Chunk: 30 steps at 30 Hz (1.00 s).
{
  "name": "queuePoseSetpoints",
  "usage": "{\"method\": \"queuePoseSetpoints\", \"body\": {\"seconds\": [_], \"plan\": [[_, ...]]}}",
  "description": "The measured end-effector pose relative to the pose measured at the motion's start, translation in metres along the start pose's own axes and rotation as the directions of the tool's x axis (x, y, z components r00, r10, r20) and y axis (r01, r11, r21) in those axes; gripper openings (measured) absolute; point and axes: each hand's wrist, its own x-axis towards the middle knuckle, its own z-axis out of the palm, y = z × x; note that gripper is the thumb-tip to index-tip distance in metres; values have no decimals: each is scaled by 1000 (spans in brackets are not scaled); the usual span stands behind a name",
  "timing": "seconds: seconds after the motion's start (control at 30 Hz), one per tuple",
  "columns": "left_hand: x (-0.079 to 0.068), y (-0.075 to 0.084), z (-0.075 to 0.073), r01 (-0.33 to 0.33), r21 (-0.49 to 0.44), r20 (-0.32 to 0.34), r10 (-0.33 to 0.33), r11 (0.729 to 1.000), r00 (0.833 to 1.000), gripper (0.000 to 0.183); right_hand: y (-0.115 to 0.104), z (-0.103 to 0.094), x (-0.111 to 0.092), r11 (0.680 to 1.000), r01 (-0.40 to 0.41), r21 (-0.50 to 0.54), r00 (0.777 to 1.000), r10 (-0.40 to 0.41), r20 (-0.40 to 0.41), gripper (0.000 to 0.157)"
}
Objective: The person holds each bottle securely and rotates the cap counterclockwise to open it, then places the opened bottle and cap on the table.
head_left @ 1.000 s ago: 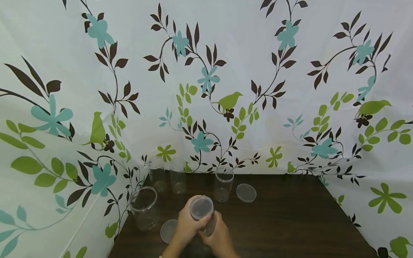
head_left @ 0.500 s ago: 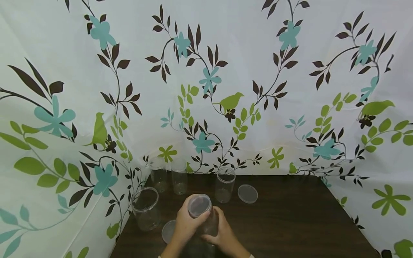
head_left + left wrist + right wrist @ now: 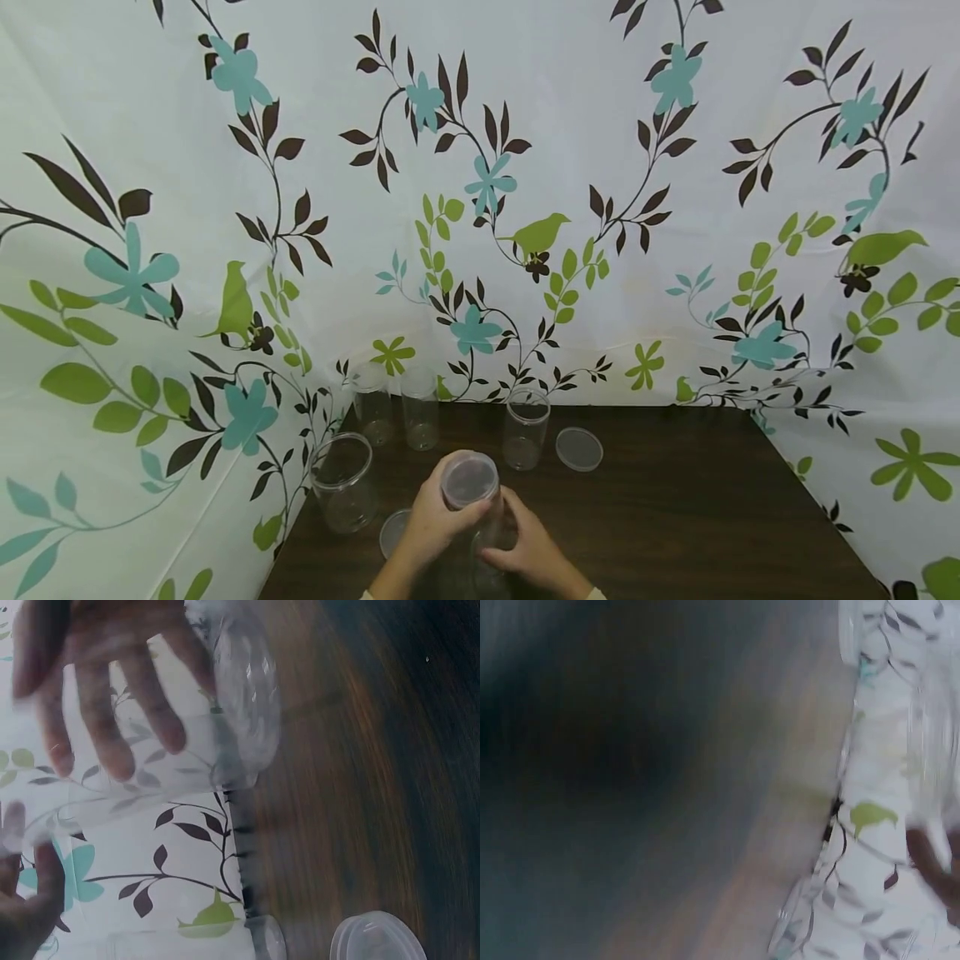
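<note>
In the head view, a clear plastic jar (image 3: 487, 533) with a frosted round lid (image 3: 470, 478) on top is between my hands, over the near part of the table. My left hand (image 3: 438, 512) grips it near the top, thumb across the front just under the lid. Lower down, my right hand (image 3: 528, 542) curves round the right side, fingers and thumb spread apart. The jar's lower end is faint against the dark wood. Spread fingers (image 3: 105, 735) appear at the top of the left wrist view. The right wrist view is blurred, with a fingertip (image 3: 934, 870) at its edge.
A wide open jar (image 3: 343, 492) stands at the left table edge. Two slim jars (image 3: 422, 412) stand at the back left, another jar (image 3: 525, 433) at back centre. A lid (image 3: 579, 449) lies right of it; a second lid (image 3: 392, 533) is partly behind my left forearm.
My right hand has shifted down and to the right along the jar, and its thumb and fingers have spread wider. My left hand keeps its hold near the lid.
</note>
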Motion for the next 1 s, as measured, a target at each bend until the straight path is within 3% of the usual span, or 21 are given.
{"method": "queuePoseSetpoints", "body": {"seconds": [0.17, 0.27, 0.37, 0.57, 0.77, 0.87, 1.0], "plan": [[1, 0, 6, -9, 24, -38, 10, 1000, 999, 68, -7, 17, 1, 980, -44, -194, 982, 7, -188, 87], [1, 0, 6, -37, 34, -42, 38, 999, 998, 67, -8, 19, 1, 967, -35, -251, 978, -19, -209, 89], [1, -1, 3, -61, 35, -40, 62, 998, 997, 67, -7, 15, 1, 962, 1, -274, 983, -51, -175, 91], [1, 1, -5, -51, 11, 16, 51, 999, 999, 65, -4, -4, 2, 997, 48, -57, 999, -48, 4, 93], [2, 5, -8, 11, -24, 64, -9, 1000, 998, 66, -2, -16, 4, 998, -7, 59, 993, 0, 120, 85], [2, 5, -8, 20, -20, 58, -19, 1000, 998, 65, -3, -12, 5, 996, -3, 92, 992, -8, 122, 78], [2, 2, 1, 18, -16, -14, -18, 1000, 1000, 64, -5, -1, 5, 998, 36, 46, 999, -36, 4, 71]]}}
